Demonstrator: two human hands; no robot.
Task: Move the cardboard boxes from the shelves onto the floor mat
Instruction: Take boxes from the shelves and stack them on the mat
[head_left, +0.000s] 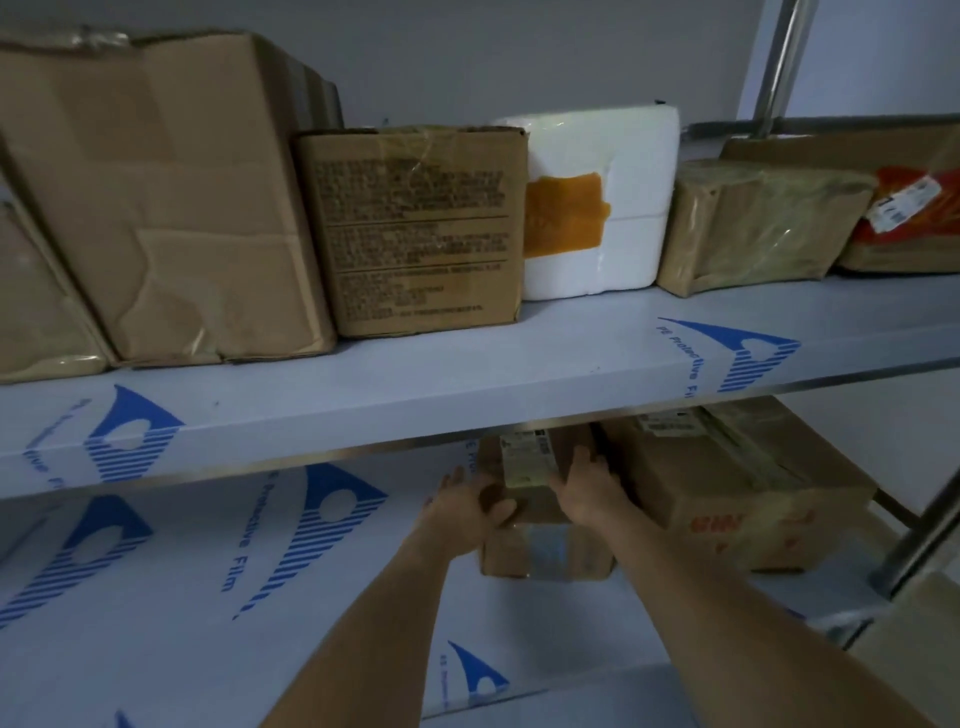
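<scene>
You are picking up: your left hand (470, 506) and right hand (584, 486) clasp the small brown cardboard box (524, 478) atop another; next, draw it clear of the film-covered grey upper shelf (467, 379).

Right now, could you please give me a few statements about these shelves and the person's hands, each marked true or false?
1. Both hands are on the small cardboard box on the lower shelf. True: the left hand holds its left side and the right hand its right side.
2. The small cardboard box sits on top of another box. True.
3. The white foam box stands on the lower shelf. False: it stands on the upper shelf.
4. The white foam box has a green patch on it. False: the patch is orange-brown.
5. A larger cardboard box lies to the right of the small one. True.
</scene>
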